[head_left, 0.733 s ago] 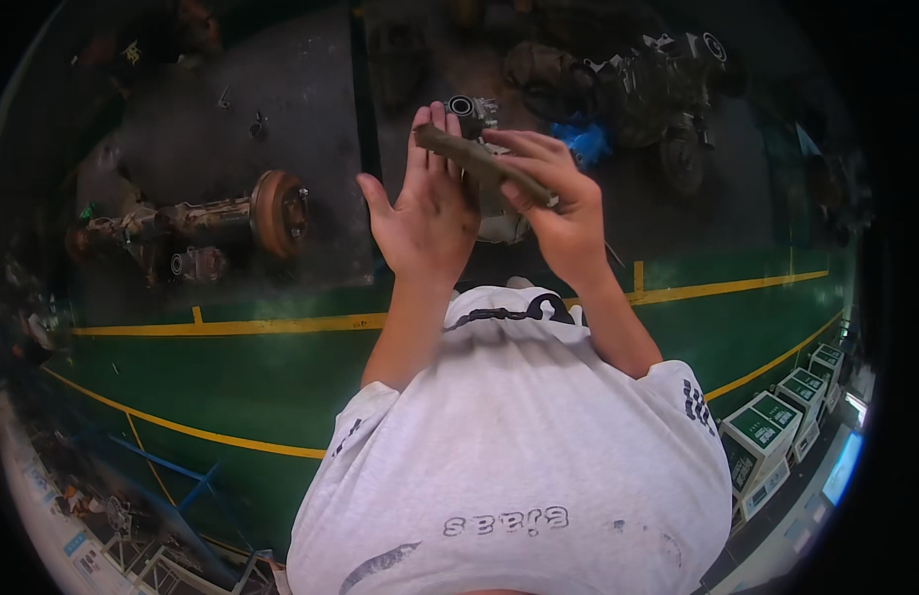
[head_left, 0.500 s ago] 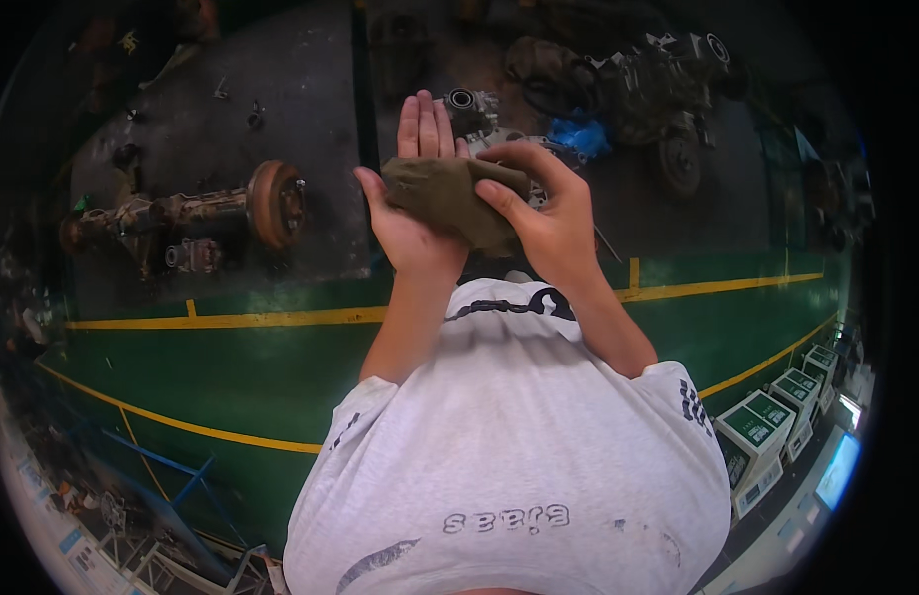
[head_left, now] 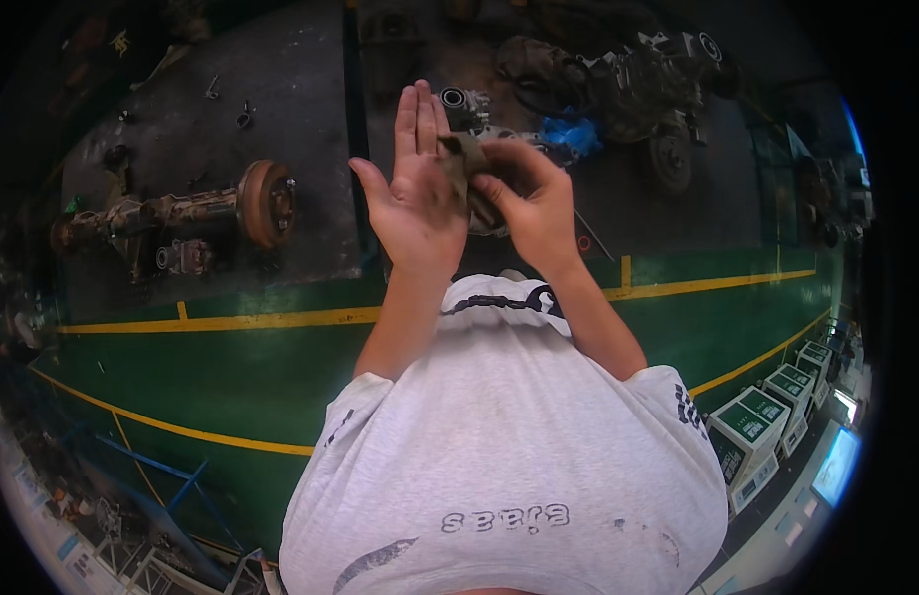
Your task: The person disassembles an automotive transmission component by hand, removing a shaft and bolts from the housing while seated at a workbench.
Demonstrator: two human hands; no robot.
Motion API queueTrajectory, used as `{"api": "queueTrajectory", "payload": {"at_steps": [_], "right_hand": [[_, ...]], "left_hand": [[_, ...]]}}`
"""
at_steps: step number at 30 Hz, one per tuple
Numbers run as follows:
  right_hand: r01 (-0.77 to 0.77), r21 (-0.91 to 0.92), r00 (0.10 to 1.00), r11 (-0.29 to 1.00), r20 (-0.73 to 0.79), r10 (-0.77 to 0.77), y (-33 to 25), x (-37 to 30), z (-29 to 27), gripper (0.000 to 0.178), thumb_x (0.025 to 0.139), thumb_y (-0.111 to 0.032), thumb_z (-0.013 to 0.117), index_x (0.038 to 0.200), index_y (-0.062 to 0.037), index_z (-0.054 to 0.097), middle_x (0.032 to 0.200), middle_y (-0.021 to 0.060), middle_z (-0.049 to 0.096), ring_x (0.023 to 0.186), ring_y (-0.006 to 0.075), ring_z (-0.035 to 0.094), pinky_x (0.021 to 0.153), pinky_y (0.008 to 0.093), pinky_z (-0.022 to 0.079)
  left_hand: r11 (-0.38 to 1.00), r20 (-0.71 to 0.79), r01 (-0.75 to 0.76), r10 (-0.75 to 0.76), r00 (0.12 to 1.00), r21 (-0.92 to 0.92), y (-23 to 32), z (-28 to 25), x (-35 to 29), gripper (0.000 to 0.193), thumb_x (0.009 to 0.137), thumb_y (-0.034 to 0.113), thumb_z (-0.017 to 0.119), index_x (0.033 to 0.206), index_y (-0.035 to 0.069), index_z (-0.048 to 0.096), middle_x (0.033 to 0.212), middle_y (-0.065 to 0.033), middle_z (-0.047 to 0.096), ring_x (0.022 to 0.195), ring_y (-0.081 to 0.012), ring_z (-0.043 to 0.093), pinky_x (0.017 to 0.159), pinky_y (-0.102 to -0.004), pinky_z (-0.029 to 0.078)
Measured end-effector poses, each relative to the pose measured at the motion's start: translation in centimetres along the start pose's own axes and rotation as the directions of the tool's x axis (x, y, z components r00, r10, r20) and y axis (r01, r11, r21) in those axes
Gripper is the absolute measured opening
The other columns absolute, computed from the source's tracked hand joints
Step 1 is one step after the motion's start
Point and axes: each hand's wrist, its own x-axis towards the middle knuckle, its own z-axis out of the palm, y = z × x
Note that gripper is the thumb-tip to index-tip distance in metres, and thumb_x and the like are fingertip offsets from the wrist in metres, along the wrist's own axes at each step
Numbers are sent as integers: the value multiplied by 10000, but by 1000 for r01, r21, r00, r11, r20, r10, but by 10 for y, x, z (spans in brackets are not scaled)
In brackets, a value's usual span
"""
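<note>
My left hand [head_left: 416,203] is held up flat, palm facing me, fingers stretched upward and thumb out to the side. Dark smudges show on its palm. Pinched in my right hand [head_left: 535,203] is a crumpled olive-green cloth [head_left: 463,159], which lies against the right side of my left palm and fingers. Part of the cloth is hidden behind my right fingers. Beyond both hands, partly covered by them, are grey metal machine parts with a round bearing ring [head_left: 453,97].
At left lies an axle [head_left: 197,206] with a rusty brake drum [head_left: 266,204], a small metal unit [head_left: 187,258] beside it. A blue plastic bag [head_left: 571,134] and a large engine assembly [head_left: 658,84] stand at far right. Yellow lines [head_left: 241,320] cross the green floor; boxes [head_left: 752,421] line the right.
My right hand has drawn the cloth rightward and bunched it up, uncovering most of my left palm. The left hand stays flat in nearly the same place.
</note>
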Motion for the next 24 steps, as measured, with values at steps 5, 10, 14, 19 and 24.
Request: {"api": "queueTrajectory", "payload": {"at_steps": [5,10,14,19,24], "right_hand": [[-281,662,956,695,125,266,-12,12,-18,325,971,-41,692,1281,11,608,1159,78,695,1069,143,672,952,290,546],[373,-337,928,865,129,-350,-20,-5,5,316,850,48,723,1159,-17,712,1050,113,679,903,238,692,816,345,571],[539,-495,827,682,158,-540,-4,-3,2,288,826,62,720,1097,-28,756,1067,145,654,889,294,688,790,367,577],[428,-377,903,821,211,-374,-9,-9,-2,267,882,29,722,1143,-22,746,1156,138,651,922,283,698,811,382,577],[306,-365,949,879,195,-250,-10,-10,-15,331,870,-29,772,1198,1,735,1198,141,672,985,254,687,808,319,555]], "left_hand": [[998,-70,-16,12,998,-61,-2,-12,9,928,1038,718,268,1658,32,184,1738,-125,193,1617,-272,136,1312,-460,136],[871,94,163,-135,986,-463,-12,-13,11,890,1056,689,209,1659,35,179,1734,-142,196,1611,-300,161,1302,-488,180],[972,66,123,-112,992,-199,-11,-5,9,890,1056,684,137,1656,29,190,1729,-142,214,1608,-303,174,1298,-490,195],[997,-85,43,-48,995,-60,-4,-8,13,884,1059,675,116,1643,22,238,1720,-130,251,1605,-283,195,1293,-480,198],[997,-144,58,-64,988,-43,-4,5,5,886,1060,685,148,1642,24,246,1720,-115,262,1607,-258,187,1294,-445,175]]}}
